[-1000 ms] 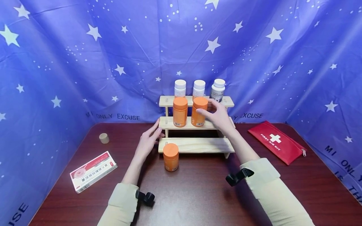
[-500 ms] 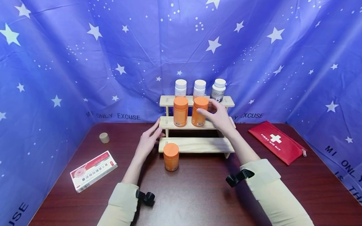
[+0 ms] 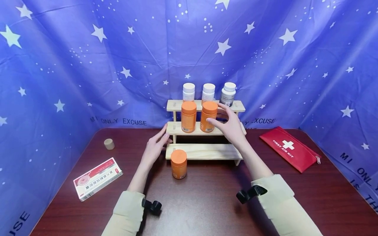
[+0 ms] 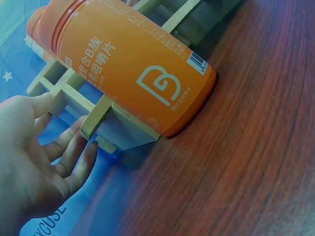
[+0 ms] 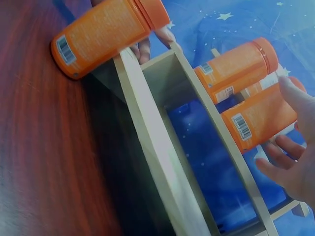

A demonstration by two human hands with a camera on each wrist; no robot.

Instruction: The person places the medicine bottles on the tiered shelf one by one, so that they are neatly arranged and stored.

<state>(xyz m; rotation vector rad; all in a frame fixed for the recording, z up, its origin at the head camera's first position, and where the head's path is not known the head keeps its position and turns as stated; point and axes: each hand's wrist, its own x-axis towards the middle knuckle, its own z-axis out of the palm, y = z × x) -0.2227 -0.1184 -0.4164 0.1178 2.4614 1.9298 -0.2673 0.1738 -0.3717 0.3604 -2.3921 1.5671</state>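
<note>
A three-tier wooden display rack [image 3: 206, 151] stands at the back of the table. My left hand [image 3: 153, 149] grips the left end of its middle shelf, thumb and fingers at the corner. Two orange pill bottles stand upright on that shelf, a left one [image 3: 188, 118] and a right one [image 3: 208, 126]. Around the right one my right hand [image 3: 231, 127] curls, thumb across its front and fingers behind. A third orange pill bottle [image 3: 178, 165] is upright on the table before the bottom shelf; its big B logo [image 4: 160, 83] shows in the left wrist view.
On the top shelf are three white-capped bottles, one with a dark label [image 3: 227, 95]. A red first aid pouch [image 3: 287, 147] lies at right. At left are a medicine box [image 3: 97, 178] and a small beige cylinder [image 3: 109, 144]. A blue starry curtain [image 3: 147, 49] hangs behind.
My right thumb has slid slightly lower and to the right on the right-hand bottle, and the right hand has loosened a little. The left hand, rack and bottles keep their places.
</note>
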